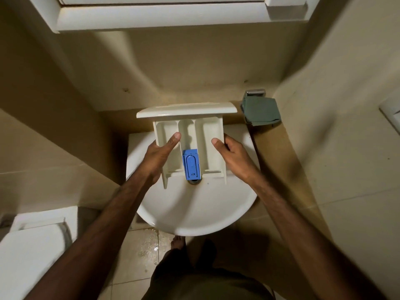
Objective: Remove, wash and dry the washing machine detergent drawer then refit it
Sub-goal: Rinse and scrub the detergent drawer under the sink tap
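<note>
Cream plastic, the detergent drawer (189, 135) was held level over a white basin (194, 213). At its left wall the left hand (157, 158) formed a grip, thumb inside, fingers hidden beneath. Between the grips sat a blue insert (191, 164). The right hand (232, 155) clamped the right wall likewise. Beyond that grip a green cloth (262, 112) hung. Removal looked done; whether washing had begun was unclear, while drying and refitting seemed to remain.

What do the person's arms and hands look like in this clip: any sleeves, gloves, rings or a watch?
Both arms are bare from the bottom edge of the picture to the fingers, with no sleeves in view. The left hand and the right hand wear no gloves. No watch, bracelet or ring shows on either wrist or on the visible fingers. The fingernails look short and unpainted.
</note>
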The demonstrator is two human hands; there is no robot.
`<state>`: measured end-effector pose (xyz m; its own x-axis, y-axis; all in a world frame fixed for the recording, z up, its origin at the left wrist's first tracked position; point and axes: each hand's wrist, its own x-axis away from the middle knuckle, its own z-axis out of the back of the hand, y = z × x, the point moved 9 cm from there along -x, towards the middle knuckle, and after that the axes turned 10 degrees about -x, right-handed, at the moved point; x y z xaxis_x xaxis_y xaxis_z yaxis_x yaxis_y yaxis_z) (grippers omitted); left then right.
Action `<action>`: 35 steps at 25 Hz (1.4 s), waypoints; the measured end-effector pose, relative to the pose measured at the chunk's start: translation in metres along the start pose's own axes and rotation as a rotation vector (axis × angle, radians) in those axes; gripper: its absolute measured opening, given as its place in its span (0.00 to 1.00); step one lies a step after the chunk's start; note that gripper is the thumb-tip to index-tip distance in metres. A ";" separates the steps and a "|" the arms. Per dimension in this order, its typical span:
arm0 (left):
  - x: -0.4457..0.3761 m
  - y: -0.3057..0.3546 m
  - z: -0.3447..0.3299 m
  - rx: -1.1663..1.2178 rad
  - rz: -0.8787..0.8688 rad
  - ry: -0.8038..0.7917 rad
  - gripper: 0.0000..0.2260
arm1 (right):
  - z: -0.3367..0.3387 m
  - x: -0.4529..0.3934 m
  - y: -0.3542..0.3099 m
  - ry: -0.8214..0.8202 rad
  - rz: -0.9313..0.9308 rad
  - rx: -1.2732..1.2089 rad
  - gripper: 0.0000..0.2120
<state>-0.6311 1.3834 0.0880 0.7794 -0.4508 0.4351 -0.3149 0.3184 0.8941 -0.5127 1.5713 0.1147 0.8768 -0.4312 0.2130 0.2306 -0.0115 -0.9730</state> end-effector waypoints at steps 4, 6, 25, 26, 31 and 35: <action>-0.001 0.015 0.001 0.003 0.019 0.027 0.18 | 0.001 -0.009 -0.017 -0.020 0.043 0.075 0.28; -0.003 0.020 0.004 -0.016 0.010 0.052 0.20 | 0.005 -0.015 -0.017 -0.018 0.040 0.109 0.34; 0.027 -0.028 -0.006 -0.022 -0.032 0.114 0.15 | -0.004 0.006 0.041 -0.021 -0.046 0.323 0.18; 0.027 -0.016 -0.003 -0.017 -0.061 0.125 0.14 | -0.003 0.002 0.027 0.000 0.001 0.318 0.18; 0.032 0.042 0.007 0.001 -0.241 0.168 0.13 | 0.008 0.001 -0.032 0.112 0.198 0.303 0.13; 0.035 0.025 0.003 -0.038 -0.231 0.170 0.08 | 0.007 0.006 -0.012 0.108 0.192 0.278 0.15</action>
<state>-0.6132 1.3728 0.1265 0.9089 -0.3696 0.1931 -0.1004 0.2556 0.9616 -0.5075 1.5749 0.1284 0.8693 -0.4943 0.0030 0.1845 0.3187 -0.9297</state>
